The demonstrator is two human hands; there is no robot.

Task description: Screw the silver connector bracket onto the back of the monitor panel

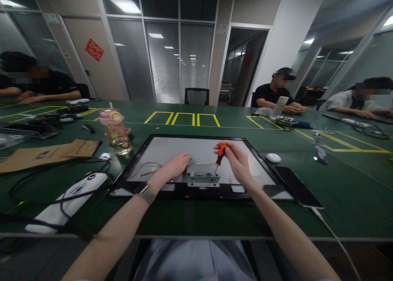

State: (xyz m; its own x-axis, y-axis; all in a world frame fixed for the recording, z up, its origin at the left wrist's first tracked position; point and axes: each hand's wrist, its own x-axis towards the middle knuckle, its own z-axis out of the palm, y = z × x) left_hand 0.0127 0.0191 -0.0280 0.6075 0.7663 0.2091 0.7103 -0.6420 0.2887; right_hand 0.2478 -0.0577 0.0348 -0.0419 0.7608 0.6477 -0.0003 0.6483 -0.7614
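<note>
A flat display panel [159, 148] with a black frame lies back side up on the green table in front of me. Near its front edge sits a metal bracket [202, 182] with connector ports. My right hand [238, 160] is closed around an orange and black screwdriver [221, 150], its shaft slanting down to the bracket's right part. My left hand [179, 164] rests at the bracket's left side, fingers bent together; what they hold, if anything, is hidden. Thin wires [144, 169] lie on the panel left of that hand.
Left of the panel stand a pink-lided drink bottle [115, 133], a brown paper bag [46, 155] and a white power bank [69, 201] with black cables. To the right lie a white earbud case [273, 157] and a phone [297, 186] on a cable. Several people sit across the table.
</note>
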